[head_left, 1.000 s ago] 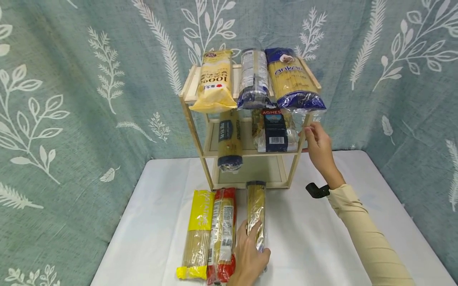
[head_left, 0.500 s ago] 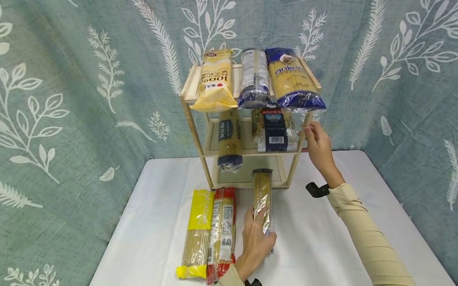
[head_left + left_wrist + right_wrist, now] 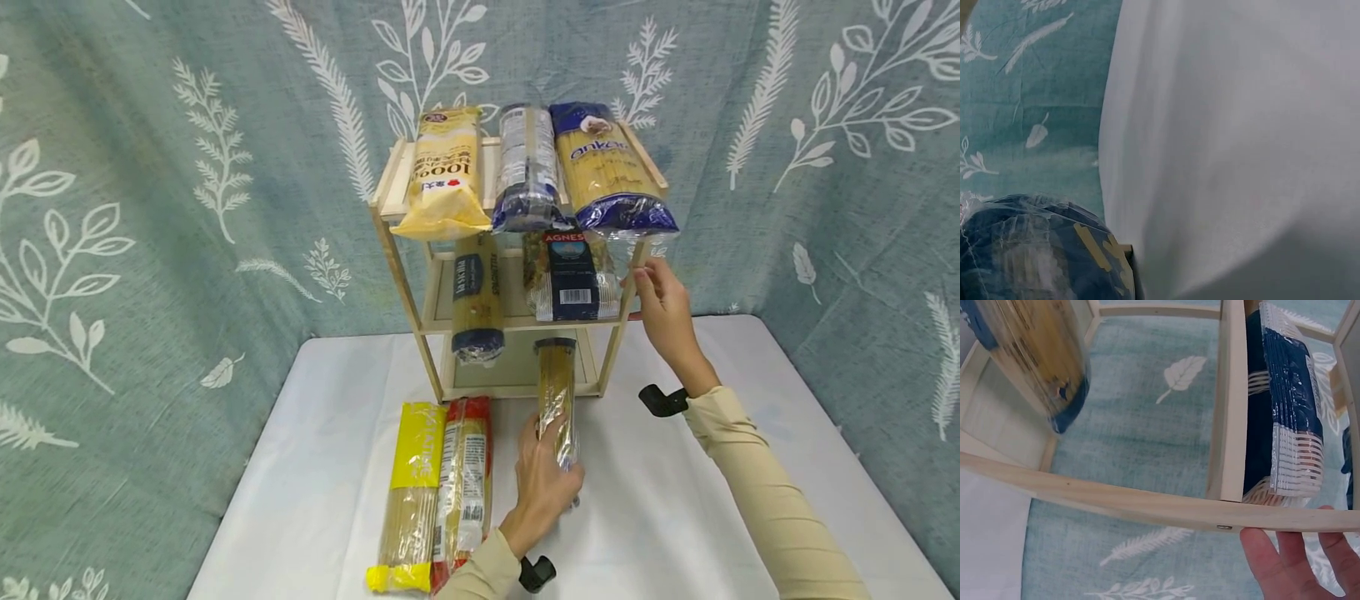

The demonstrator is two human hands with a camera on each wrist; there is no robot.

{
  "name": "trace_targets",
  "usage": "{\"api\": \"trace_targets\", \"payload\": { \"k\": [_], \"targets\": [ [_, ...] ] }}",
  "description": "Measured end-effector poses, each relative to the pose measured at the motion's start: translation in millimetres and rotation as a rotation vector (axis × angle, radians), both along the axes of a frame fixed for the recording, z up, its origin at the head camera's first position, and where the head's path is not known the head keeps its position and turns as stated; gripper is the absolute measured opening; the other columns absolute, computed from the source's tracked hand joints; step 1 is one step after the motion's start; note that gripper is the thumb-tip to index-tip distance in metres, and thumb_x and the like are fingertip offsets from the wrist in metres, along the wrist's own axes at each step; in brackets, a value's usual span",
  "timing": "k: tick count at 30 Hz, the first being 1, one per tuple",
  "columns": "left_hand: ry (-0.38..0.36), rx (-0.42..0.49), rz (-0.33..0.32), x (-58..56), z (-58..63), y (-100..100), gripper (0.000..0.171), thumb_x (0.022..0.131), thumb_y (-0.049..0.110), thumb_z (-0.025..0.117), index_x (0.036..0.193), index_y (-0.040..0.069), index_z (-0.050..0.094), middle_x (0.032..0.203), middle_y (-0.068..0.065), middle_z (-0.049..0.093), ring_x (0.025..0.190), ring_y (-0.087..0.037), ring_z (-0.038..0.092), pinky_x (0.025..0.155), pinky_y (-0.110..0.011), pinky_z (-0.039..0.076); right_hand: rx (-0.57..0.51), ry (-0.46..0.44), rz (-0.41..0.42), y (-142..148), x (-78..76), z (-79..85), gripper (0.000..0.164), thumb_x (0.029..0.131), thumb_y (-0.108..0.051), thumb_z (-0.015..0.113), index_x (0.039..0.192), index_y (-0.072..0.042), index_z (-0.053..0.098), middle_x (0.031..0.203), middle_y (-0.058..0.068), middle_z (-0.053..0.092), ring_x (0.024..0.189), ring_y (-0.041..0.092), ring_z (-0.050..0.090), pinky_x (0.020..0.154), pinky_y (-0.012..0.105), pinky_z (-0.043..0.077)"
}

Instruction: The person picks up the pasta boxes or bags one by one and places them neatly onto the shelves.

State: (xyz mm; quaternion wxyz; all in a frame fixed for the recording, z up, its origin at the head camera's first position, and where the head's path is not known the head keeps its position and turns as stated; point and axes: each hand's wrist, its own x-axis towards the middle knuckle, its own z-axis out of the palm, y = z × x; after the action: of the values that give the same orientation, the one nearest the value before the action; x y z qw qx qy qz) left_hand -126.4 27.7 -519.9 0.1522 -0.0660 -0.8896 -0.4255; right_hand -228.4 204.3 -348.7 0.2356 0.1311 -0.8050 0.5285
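My left hand point(image 3: 546, 477) grips a clear-wrapped spaghetti pack point(image 3: 557, 375) with dark ends, near its lower part. The pack's far end is at the opening of the wooden shelf rack's point(image 3: 611, 358) lowest tier, tilted upward. In the right wrist view the spaghetti pack point(image 3: 1047, 359) appears at upper left, above the bottom panel. A dark blue wrapped end point(image 3: 1041, 256) fills the left wrist view's lower left corner. My right hand point(image 3: 663, 310) holds the rack's right front post; its fingertips point(image 3: 1257, 550) touch the wood in the right wrist view.
A yellow pasta pack point(image 3: 411, 500) and a red pasta pack point(image 3: 468, 475) lie on the white table point(image 3: 315, 500). The middle tier bears a La Sicilia spaghetti pack point(image 3: 477, 292) and an Agnesi pasta bag point(image 3: 573, 279). On top lie yellow point(image 3: 446, 171), blue-ended point(image 3: 527, 167) and Ankara point(image 3: 611, 171) packs.
My left hand has carried the spaghetti pack forward and slightly right, from the table beside the red pack to the lowest tier's opening. My right hand stays on the post.
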Motion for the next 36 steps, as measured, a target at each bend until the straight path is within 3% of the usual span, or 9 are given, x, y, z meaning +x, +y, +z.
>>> {"api": "trace_targets", "payload": {
  "k": [5, 8, 15, 26, 33, 36],
  "targets": [
    [0.025, 0.0, -0.011, -11.8, -0.8, 6, 0.069, 0.058, 0.004, 0.069, 0.125, 0.015, 0.063, 0.132, -0.02, 0.046, 0.11, -0.032, 0.051, 0.071, -0.048, 0.052, -0.013, 0.006, 0.011, 5, -4.6, -5.4, 0.029, 0.103, -0.012, 0.037, 0.12, 0.008, 0.049, 0.101, 0.032, 0.059, 0.094, 0.042, 0.058, 0.059, 0.046, 0.053],
    [0.036, -0.011, -0.027, -21.3, -0.2, 10, 0.066, 0.058, 0.003, 0.068, 0.124, 0.013, 0.064, 0.132, -0.021, 0.046, 0.115, -0.033, 0.049, 0.081, -0.048, 0.05, -0.024, 0.006, 0.011, 11, -12.6, -15.2, 0.03, 0.103, -0.016, 0.037, 0.121, 0.005, 0.05, 0.102, 0.029, 0.06, 0.094, 0.039, 0.059, 0.057, 0.038, 0.055],
    [-0.015, -0.017, -0.049, -46.2, 3.3, 17, 0.068, 0.06, 0.003, 0.065, 0.127, 0.013, 0.061, 0.138, -0.023, 0.041, 0.123, -0.036, 0.043, 0.09, -0.048, 0.046, -0.01, 0.013, -0.009, 19, -24.6, -30.0, 0.034, 0.103, -0.026, 0.039, 0.123, -0.001, 0.051, 0.102, 0.02, 0.063, 0.094, 0.033, 0.061, 0.056, 0.03, 0.056],
    [0.057, -0.03, -0.045, -92.5, -8.7, 31, 0.062, 0.064, 0.006, 0.074, 0.125, 0.008, 0.062, 0.133, -0.028, 0.043, 0.123, -0.039, 0.043, 0.093, -0.049, 0.044, -0.005, 0.02, -0.003, 20, -25.3, -29.7, 0.033, 0.102, -0.029, 0.04, 0.121, -0.003, 0.051, 0.102, 0.02, 0.063, 0.094, 0.032, 0.06, 0.055, 0.022, 0.054],
    [0.01, 0.014, -0.051, -110.0, -19.2, 38, 0.064, 0.066, 0.002, 0.076, 0.128, 0.006, 0.059, 0.134, -0.03, 0.04, 0.124, -0.041, 0.038, 0.092, -0.051, 0.044, -0.027, 0.02, 0.022, 16, -21.4, -23.5, 0.029, 0.103, -0.019, 0.039, 0.12, 0.001, 0.051, 0.101, 0.025, 0.062, 0.092, 0.038, 0.061, 0.056, 0.031, 0.056],
    [-0.016, 0.03, -0.039, -115.2, -23.3, 41, 0.065, 0.067, 0.002, 0.077, 0.129, 0.005, 0.058, 0.134, -0.031, 0.039, 0.125, -0.043, 0.037, 0.092, -0.052, 0.044, -0.04, 0.009, 0.038, 10, -14.5, -14.1, 0.028, 0.103, -0.015, 0.039, 0.119, 0.005, 0.05, 0.101, 0.029, 0.061, 0.092, 0.041, 0.06, 0.056, 0.027, 0.055]
  ]
}}
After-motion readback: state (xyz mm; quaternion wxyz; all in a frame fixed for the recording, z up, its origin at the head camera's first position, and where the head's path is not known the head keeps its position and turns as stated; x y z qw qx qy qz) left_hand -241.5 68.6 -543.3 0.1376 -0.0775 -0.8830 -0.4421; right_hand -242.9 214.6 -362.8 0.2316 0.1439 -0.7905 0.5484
